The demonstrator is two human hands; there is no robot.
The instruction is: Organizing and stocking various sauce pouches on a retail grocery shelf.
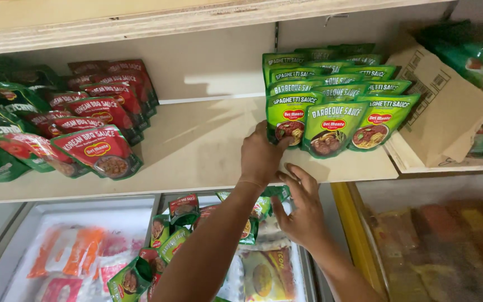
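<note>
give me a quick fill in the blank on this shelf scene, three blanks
1. The left hand touches a ____ sauce pouch on the wooden shelf.
2. The red pouches stand to the ____ of the green ones.
3. The right hand holds ____, fingers spread below the shelf edge.

Missing words: green; left; nothing

Bright, even light; soft shadows on shelf point(197, 145); blurred edges

head view | faces shelf point(197, 151) front | close, slightly downward
</note>
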